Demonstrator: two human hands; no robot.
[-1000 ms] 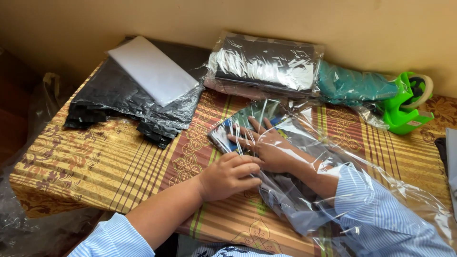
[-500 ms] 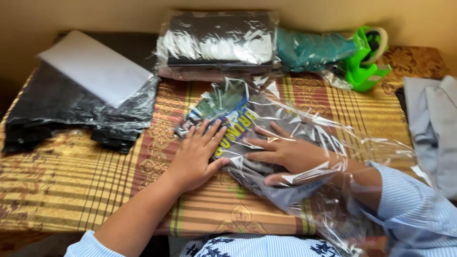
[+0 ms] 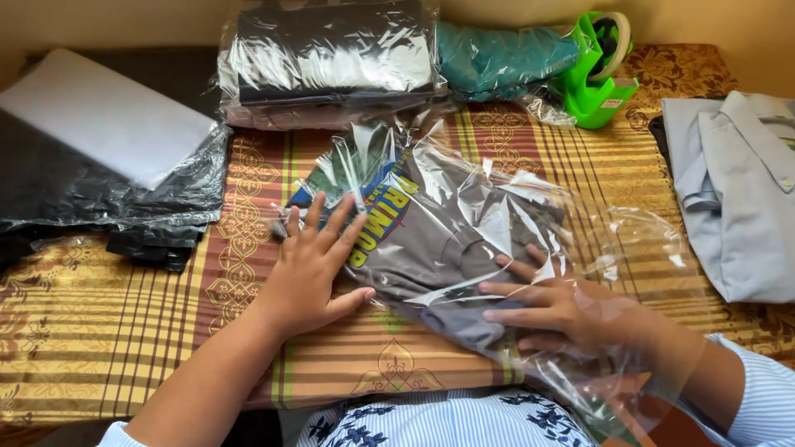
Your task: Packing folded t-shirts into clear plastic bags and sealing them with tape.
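Observation:
A folded grey printed shirt (image 3: 451, 228) lies inside a clear plastic bag (image 3: 530, 207) on the patterned tablecloth (image 3: 116, 331). My left hand (image 3: 315, 261) rests flat on top of the bag, fingers spread, pressing the shirt's left end. My right hand (image 3: 555, 310) is inside the bag's open end, fingers stretched out on the shirt's near edge, holding nothing.
Along the back stand a stack of bagged dark garments (image 3: 331, 58), a bagged teal garment (image 3: 497, 58) and a green tape dispenser (image 3: 600, 70). A pile of black plastic bags (image 3: 91, 199) with a white sheet (image 3: 103, 116) lies left. A folded light grey shirt (image 3: 737, 190) lies right.
My right hand has slid back toward the bag's open end. My left hand opened from a fist and now lies flat on the shirt. The view has shifted right.

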